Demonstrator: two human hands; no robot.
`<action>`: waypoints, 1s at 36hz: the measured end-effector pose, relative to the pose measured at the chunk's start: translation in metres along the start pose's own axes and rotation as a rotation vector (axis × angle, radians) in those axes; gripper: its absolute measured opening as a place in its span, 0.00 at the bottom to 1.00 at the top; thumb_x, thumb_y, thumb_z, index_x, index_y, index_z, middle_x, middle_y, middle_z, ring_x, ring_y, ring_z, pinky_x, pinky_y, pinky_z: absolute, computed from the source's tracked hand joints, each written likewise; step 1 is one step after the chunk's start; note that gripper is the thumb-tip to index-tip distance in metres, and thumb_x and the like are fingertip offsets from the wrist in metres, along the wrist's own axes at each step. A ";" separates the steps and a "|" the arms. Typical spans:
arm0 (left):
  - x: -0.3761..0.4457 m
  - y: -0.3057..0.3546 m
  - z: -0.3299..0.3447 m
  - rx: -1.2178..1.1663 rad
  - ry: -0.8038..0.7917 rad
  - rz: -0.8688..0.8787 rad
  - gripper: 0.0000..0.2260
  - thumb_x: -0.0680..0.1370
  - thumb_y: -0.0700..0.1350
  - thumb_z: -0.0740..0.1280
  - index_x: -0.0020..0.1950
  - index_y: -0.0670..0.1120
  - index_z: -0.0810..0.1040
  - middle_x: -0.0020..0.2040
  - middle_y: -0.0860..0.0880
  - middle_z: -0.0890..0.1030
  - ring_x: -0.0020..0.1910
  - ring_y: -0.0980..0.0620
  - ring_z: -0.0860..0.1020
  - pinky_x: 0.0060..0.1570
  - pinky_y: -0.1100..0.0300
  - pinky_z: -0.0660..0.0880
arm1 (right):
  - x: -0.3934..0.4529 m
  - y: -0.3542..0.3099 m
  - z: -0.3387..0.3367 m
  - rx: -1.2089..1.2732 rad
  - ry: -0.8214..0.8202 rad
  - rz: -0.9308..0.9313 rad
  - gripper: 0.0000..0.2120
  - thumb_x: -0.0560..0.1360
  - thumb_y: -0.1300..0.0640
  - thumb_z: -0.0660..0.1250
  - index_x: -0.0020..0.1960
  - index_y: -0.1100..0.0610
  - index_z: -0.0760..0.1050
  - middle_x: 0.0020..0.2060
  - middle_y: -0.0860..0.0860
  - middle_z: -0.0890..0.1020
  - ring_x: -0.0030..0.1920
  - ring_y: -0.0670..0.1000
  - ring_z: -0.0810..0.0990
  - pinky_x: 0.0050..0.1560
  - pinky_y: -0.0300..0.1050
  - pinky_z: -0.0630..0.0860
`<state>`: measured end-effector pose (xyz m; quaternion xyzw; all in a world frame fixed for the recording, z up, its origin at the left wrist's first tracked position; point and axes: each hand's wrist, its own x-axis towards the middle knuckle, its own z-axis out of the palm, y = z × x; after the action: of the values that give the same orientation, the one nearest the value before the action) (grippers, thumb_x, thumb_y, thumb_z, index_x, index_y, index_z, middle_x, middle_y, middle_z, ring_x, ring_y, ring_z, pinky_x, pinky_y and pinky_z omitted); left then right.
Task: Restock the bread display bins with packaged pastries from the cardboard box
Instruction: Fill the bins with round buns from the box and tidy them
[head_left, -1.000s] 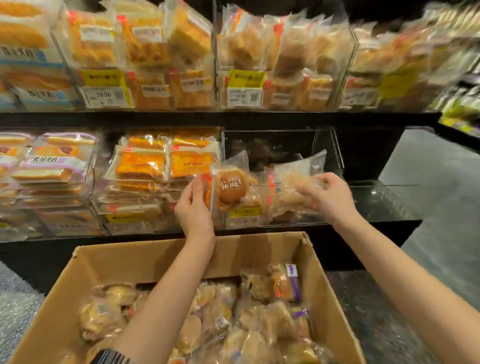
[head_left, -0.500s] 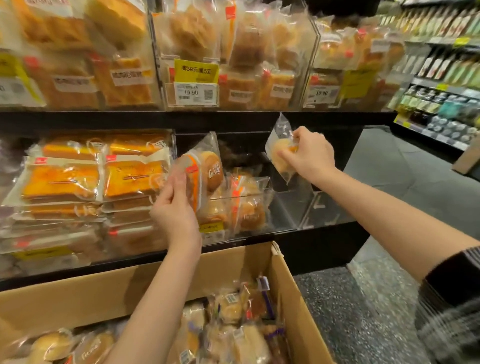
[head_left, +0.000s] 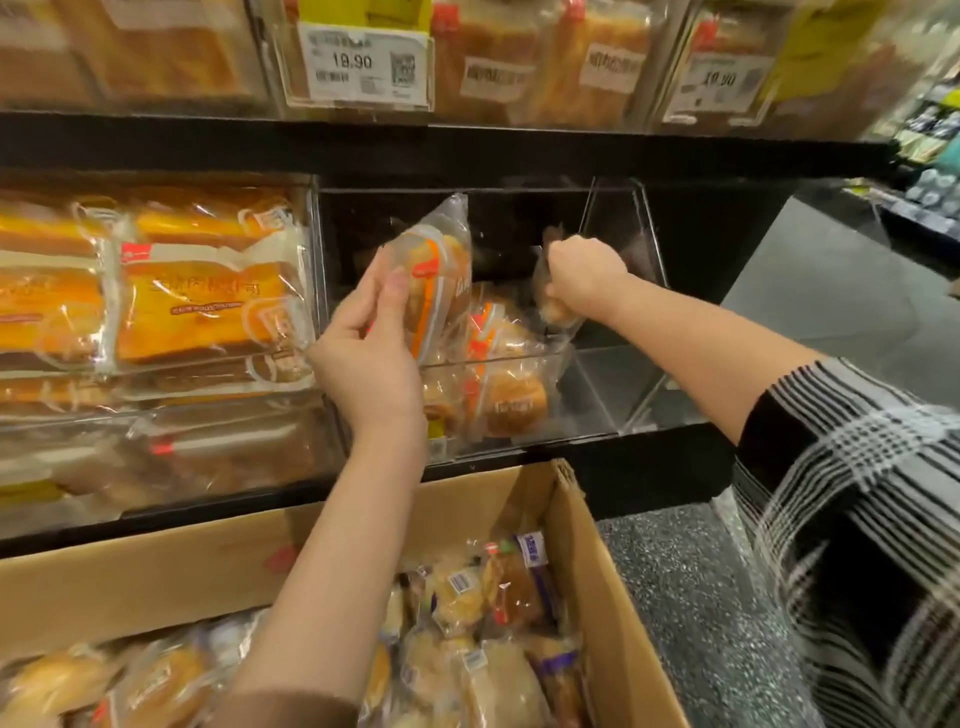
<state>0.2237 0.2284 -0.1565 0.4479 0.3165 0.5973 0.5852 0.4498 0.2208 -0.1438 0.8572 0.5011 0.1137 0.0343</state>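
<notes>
Setting: retail shop, bakery aisle. Evidence: black shelving (head_left: 467, 150) at 12 o'clock carrying clear acrylic display bins (head_left: 618, 218) of packaged bread; price tags (head_left: 358, 65) reading 19.90 with QR code at 12 o'clock; further stocked shelves (head_left: 930, 145) at 2 o'clock; speckled floor (head_left: 691, 597) at 4 o'clock; cardboard box (head_left: 597, 571) of wrapped pastries at 6 o'clock.

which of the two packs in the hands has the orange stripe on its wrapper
The pastry pack gripped in the left hand. The right hand holds a plain clear pack with no orange, lower in the bin.

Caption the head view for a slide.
Both hands, left and right, each lower a packaged pastry into the clear bin above the cardboard box.
</notes>
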 end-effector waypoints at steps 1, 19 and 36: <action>-0.001 -0.002 0.001 0.023 -0.005 0.011 0.11 0.78 0.45 0.68 0.59 0.54 0.79 0.53 0.61 0.82 0.56 0.65 0.78 0.57 0.65 0.76 | 0.002 0.001 0.002 -0.013 -0.027 -0.019 0.14 0.78 0.59 0.62 0.61 0.64 0.72 0.54 0.60 0.80 0.54 0.62 0.79 0.50 0.52 0.75; -0.002 -0.014 0.005 0.219 -0.058 0.047 0.10 0.76 0.50 0.69 0.58 0.57 0.80 0.58 0.55 0.80 0.58 0.58 0.77 0.58 0.55 0.77 | -0.001 -0.001 0.023 -0.256 -0.219 -0.132 0.12 0.81 0.60 0.58 0.61 0.62 0.75 0.59 0.57 0.76 0.59 0.57 0.76 0.56 0.48 0.73; -0.008 -0.004 0.005 0.293 -0.055 0.014 0.11 0.77 0.50 0.68 0.60 0.57 0.80 0.51 0.59 0.77 0.53 0.61 0.77 0.59 0.60 0.75 | -0.019 -0.005 0.006 0.159 -0.012 0.083 0.18 0.78 0.58 0.63 0.67 0.60 0.68 0.58 0.57 0.75 0.54 0.57 0.78 0.49 0.46 0.74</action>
<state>0.2294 0.2200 -0.1596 0.5467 0.3812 0.5363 0.5179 0.4380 0.2066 -0.1536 0.8779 0.4724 0.0697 -0.0354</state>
